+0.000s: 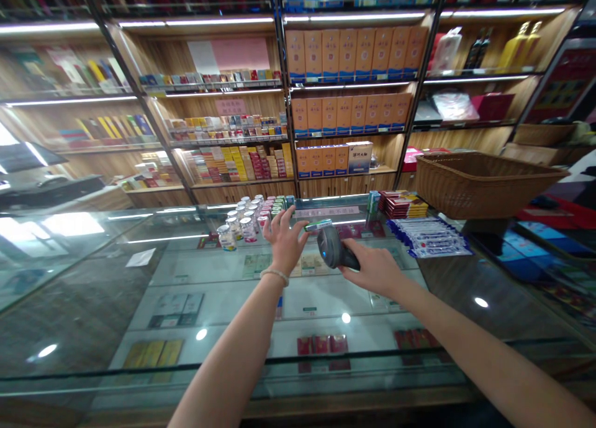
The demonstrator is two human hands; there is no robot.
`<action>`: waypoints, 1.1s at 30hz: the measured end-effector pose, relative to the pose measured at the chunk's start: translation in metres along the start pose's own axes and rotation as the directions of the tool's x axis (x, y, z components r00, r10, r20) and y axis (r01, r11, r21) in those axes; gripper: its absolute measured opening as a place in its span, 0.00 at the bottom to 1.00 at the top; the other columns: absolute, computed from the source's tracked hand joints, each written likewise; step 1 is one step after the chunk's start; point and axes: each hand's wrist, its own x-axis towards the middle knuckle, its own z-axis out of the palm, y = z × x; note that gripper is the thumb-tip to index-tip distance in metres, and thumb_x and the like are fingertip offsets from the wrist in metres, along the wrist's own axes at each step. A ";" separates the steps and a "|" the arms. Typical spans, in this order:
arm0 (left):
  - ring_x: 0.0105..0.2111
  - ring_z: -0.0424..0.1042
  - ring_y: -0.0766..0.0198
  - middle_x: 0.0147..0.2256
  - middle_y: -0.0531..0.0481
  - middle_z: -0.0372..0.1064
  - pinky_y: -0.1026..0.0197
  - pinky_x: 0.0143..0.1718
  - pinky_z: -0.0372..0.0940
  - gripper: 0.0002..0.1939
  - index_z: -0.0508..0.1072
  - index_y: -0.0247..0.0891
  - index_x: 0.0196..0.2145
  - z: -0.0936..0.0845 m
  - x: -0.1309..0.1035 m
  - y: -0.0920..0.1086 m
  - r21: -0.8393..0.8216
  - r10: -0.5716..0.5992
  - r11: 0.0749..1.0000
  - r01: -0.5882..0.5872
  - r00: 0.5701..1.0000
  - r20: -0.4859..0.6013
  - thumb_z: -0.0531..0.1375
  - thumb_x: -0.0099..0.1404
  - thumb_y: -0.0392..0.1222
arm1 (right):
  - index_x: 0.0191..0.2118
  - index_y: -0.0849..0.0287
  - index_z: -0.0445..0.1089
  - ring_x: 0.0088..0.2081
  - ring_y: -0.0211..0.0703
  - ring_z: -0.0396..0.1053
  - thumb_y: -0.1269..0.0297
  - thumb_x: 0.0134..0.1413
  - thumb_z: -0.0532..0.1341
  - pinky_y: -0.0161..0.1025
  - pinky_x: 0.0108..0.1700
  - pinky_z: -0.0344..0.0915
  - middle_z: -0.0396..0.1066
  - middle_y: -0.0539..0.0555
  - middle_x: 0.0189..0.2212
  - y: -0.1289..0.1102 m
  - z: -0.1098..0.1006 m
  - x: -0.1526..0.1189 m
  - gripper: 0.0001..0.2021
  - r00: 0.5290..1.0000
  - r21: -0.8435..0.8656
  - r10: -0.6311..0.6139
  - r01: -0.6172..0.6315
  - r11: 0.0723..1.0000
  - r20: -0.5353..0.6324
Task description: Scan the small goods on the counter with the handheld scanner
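Note:
My left hand (282, 241), with a bracelet at its wrist, is over the glass counter. Its thumb and forefinger pinch one end of a small, slim green-and-white packet (319, 225), while the other fingers spread upward. In my right hand (375, 266) is a dark handheld barcode scanner (330, 248), gripped by the handle. The scanner's head, with a small blue light, is just beside the packet. Left of my left hand stand small white-lidded jars (227, 236) and rows of pink and green containers (265, 212).
Under the glass counter (223, 316) lie several flat packs. To the right are blue-and-white packets (431, 236), red packs (395, 205) and a wicker basket (484, 186). Behind, wooden shelves hold orange boxes (347, 54) and small coloured packs (251, 164).

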 end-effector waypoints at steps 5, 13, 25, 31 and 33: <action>0.68 0.57 0.42 0.68 0.46 0.63 0.31 0.70 0.39 0.09 0.82 0.51 0.44 -0.001 0.001 0.000 0.000 -0.044 0.999 0.044 0.999 0.019 0.69 0.65 0.48 | 0.60 0.53 0.68 0.50 0.53 0.77 0.51 0.63 0.60 0.40 0.40 0.68 0.77 0.56 0.53 0.015 0.002 0.005 0.23 0.999 -0.093 -0.025 0.021 0.995 -0.048; 0.68 0.57 0.44 0.67 0.47 0.63 0.33 0.71 0.42 0.08 0.82 0.50 0.43 -0.002 0.003 0.000 -0.031 -0.070 0.997 0.071 0.997 0.012 0.68 0.65 0.45 | 0.58 0.51 0.71 0.52 0.51 0.73 0.52 0.63 0.62 0.38 0.36 0.67 0.73 0.56 0.48 0.023 0.010 0.008 0.20 1.000 -0.177 -0.025 0.023 0.984 -0.011; 0.68 0.57 0.43 0.67 0.46 0.63 0.33 0.71 0.39 0.09 0.82 0.50 0.43 -0.002 0.003 -0.001 -0.044 -0.062 0.997 0.063 0.998 0.016 0.69 0.65 0.45 | 0.56 0.52 0.72 0.52 0.53 0.72 0.52 0.62 0.63 0.39 0.36 0.67 0.72 0.58 0.48 0.027 0.018 0.009 0.20 0.999 -0.201 -0.025 0.030 0.979 0.025; 0.68 0.57 0.43 0.67 0.46 0.63 0.32 0.70 0.40 0.09 0.82 0.50 0.44 -0.001 0.002 -0.001 -0.032 -0.053 0.998 0.054 0.998 0.013 0.69 0.64 0.45 | 0.56 0.52 0.72 0.51 0.53 0.71 0.52 0.62 0.63 0.39 0.37 0.68 0.71 0.59 0.49 0.030 0.021 0.009 0.20 0.999 -0.196 -0.039 0.039 0.980 0.003; 0.68 0.57 0.43 0.67 0.46 0.63 0.32 0.70 0.40 0.09 0.82 0.51 0.44 -0.001 0.002 0.000 -0.030 -0.052 0.998 0.052 0.999 0.015 0.69 0.64 0.45 | 0.54 0.54 0.74 0.51 0.54 0.70 0.53 0.61 0.64 0.42 0.42 0.70 0.71 0.60 0.49 0.031 0.023 0.010 0.19 0.997 -0.200 -0.067 0.061 0.978 -0.026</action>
